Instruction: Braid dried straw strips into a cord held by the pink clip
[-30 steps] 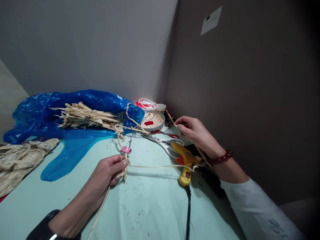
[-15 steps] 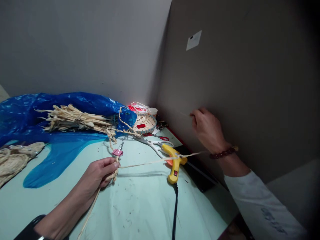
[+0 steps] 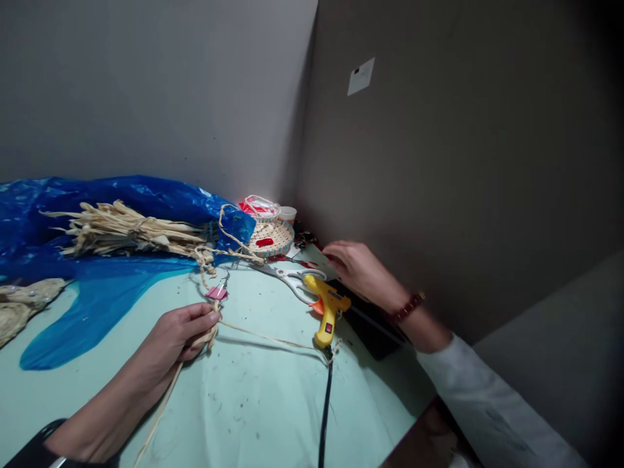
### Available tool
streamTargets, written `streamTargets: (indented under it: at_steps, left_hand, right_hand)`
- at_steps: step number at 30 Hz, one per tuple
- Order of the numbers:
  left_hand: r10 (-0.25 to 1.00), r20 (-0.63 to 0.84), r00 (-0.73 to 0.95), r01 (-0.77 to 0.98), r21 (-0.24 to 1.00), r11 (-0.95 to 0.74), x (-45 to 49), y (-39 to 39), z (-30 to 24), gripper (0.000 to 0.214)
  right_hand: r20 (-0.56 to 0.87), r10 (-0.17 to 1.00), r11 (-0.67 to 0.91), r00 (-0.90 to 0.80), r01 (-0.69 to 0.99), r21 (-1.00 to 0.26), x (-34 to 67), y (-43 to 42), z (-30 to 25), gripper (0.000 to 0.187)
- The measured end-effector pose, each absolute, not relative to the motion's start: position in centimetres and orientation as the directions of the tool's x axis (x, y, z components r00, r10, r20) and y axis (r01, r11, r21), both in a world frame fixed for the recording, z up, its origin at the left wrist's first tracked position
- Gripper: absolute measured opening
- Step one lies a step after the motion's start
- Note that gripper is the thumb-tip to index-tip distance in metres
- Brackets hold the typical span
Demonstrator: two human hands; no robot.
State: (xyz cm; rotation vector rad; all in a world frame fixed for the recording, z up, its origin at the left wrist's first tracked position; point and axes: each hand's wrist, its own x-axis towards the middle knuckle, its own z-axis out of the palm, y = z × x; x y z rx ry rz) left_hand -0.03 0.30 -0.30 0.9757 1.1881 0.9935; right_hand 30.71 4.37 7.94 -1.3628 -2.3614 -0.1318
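My left hand is closed in a pinch on the braided straw cord, just below a pink binder clip. One strand runs right from the braid and ends near the cable of a yellow glue gun; another long strand trails toward me. Over the table's right side, behind the glue gun, is my right hand, its fingers curled downward. What they hold, if anything, is hidden. White-handled scissors and red-handled scissors lie nearby.
A bundle of dry straw rests on a blue plastic bag. Behind are a woven basket and a cup. Woven pieces lie at left. A dark flat object sits by the right wall.
My right hand has come down and left, toward the scissors. The strand that was stretched to the right now hangs lower, its end by the glue gun's cable. My left hand keeps its pinch.
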Motion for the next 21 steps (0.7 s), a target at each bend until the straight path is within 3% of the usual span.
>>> streamTargets:
  at_steps: [4,10,14,17,20,21]
  left_hand:
    - [0.963,-0.247,0.11,-0.095,0.962,0.258,-0.1,0.4,-0.6,0.033]
    - [0.96,-0.252,0.122,-0.15,0.951,0.269,-0.2,0.4,-0.5,0.031]
    - [0.965,-0.244,0.098,-0.144,0.956,0.256,-0.1,0.2,-0.1,0.034]
    - [0.97,-0.231,0.081,-0.149,0.959,0.241,0.2,0.0,0.0,0.034]
    - [0.971,-0.23,0.068,-0.165,0.957,0.239,0.4,0.1,0.0,0.031]
    - [0.971,-0.23,0.063,-0.17,0.956,0.237,0.4,0.1,0.0,0.03]
  right_hand:
    - [0.247,0.762,0.647,-0.599,0.721,-0.246,28.7,-1.7,6.3,0.015]
    - [0.217,0.698,0.697,-0.683,0.717,0.015,24.3,-4.9,2.1,0.012]
    - [0.286,0.683,0.688,-0.671,0.724,0.056,24.5,-5.7,2.6,0.019]
    - [0.346,0.689,0.688,-0.636,0.724,-0.04,26.7,-7.5,3.3,0.022]
    - [0.237,0.76,0.65,-0.605,0.709,-0.273,31.6,-9.9,0.7,0.012]
    - [0.262,0.768,0.64,-0.584,0.688,-0.342,33.8,-10.8,-1.2,0.013]
